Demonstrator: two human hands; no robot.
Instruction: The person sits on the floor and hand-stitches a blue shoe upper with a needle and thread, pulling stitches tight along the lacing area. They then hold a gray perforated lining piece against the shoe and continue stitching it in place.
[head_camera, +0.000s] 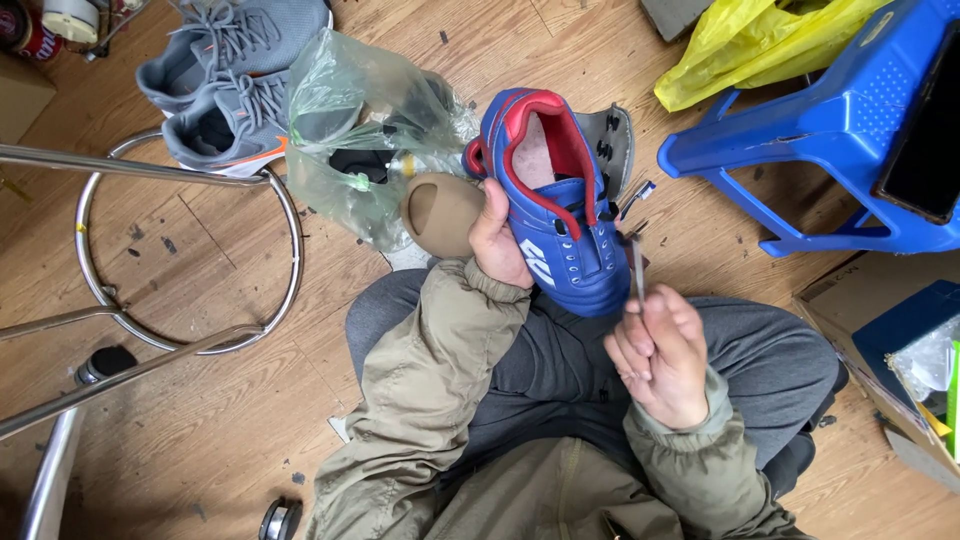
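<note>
Left hand (497, 235) is wrapped around the side of a blue shoe (560, 215) with red lining, holding it upright over the lap, toe down toward the knees, opening facing the camera. Tan insole (440, 212) sits just left of that hand, touching the shoe side. Right hand (660, 355) is closed, fingers pinching a thin metal tool (636, 268) whose tip sits at the shoe's lace area.

Containers:
- clear greenish plastic bag (365, 120) on the wood floor (180, 420), just beside the shoe; dark items inside, can't tell what.
- cardboard box (850, 300) at right edge, holds a blue box and clear-wrapped stuff, partly cut off.
- yellow plastic bag (750, 40) up top, contents hidden.

Also: pair of grey sneakers (225, 85) top left, blue plastic stool (830, 120) with a dark phone (925, 140) on it, chrome stool frame (150, 250) left.
</note>
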